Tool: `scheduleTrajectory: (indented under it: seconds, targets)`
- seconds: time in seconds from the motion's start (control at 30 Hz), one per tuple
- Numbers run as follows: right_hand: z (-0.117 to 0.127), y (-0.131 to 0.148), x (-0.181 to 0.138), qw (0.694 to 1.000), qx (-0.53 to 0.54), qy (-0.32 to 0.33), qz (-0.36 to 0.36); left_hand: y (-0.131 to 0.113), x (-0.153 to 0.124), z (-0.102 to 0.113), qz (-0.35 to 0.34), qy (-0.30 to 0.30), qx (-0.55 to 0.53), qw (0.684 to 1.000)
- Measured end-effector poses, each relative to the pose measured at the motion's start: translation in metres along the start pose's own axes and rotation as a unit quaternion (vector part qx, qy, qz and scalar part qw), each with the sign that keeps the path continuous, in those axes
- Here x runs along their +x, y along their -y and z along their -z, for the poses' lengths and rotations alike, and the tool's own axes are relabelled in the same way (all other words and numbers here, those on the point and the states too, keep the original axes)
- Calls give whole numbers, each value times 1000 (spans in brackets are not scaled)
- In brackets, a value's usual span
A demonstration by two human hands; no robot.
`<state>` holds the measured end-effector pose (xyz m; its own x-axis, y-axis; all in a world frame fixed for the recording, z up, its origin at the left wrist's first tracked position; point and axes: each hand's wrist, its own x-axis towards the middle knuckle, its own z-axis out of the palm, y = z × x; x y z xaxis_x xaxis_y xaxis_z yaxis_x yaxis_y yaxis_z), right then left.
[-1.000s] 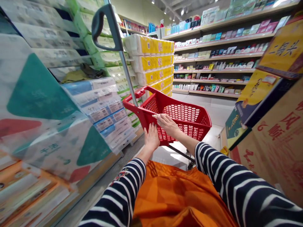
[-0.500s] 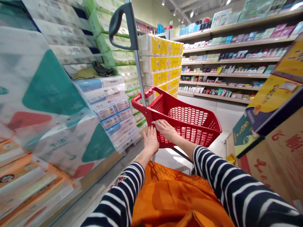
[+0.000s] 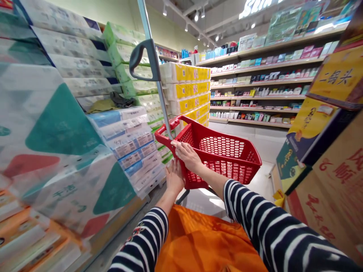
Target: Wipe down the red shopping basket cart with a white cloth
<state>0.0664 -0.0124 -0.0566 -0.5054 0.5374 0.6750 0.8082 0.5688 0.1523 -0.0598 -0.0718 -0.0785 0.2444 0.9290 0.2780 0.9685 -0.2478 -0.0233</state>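
Note:
A red plastic shopping basket (image 3: 221,151) on a dark undercarriage stands in the aisle ahead of me, with nothing seen inside it. From its near left end rises a metal pole (image 3: 165,107) with a grey loop handle (image 3: 155,62). My right hand (image 3: 187,154) lies on the basket's near side just below the pole, fingers stretched out. Lower and to the left, my left hand (image 3: 175,176) rests against the basket's corner, its fingers extended upward. Neither hand is wrapped round anything.
On the left, stacked tissue packs (image 3: 136,139) and large white-and-teal packages (image 3: 65,121) line the aisle. Yellow-and-white packs (image 3: 188,90) stand behind the basket. Cartons (image 3: 323,181) rise on the right. Shelves (image 3: 263,81) of small goods run across the back.
My right hand has slid up the basket side toward the pole. My left hand has shifted slightly left and down. The view has tilted up, so the basket sits lower.

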Motion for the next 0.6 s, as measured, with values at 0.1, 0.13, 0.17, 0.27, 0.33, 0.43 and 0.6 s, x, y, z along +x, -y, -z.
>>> scheduleTrajectory:
  seconds: [0.1,0.13,0.17,0.27,0.33,0.43,0.6]
  targets:
    - [-3,-5,32,995,-3,-41,-89,-2,14,15,4,-30,2,1000]
    - [-6,-7,34,993,-4,-46,-112,-3,21,21,10,-40,2,999]
    - [-8,-9,32,990,-6,-50,-130,-4,28,28,13,-50,3,999]
    - [-6,-22,2,986,-12,-45,-157,-5,50,45,-12,-76,16,997]
    - [7,-36,-31,985,-21,-15,-170,-7,62,53,-36,-74,29,996]
    - [39,-59,-79,973,-49,52,-220,-15,71,56,-50,-39,44,997]
    - [59,-63,-97,960,-60,95,-257,-40,67,53,-98,9,71,993]
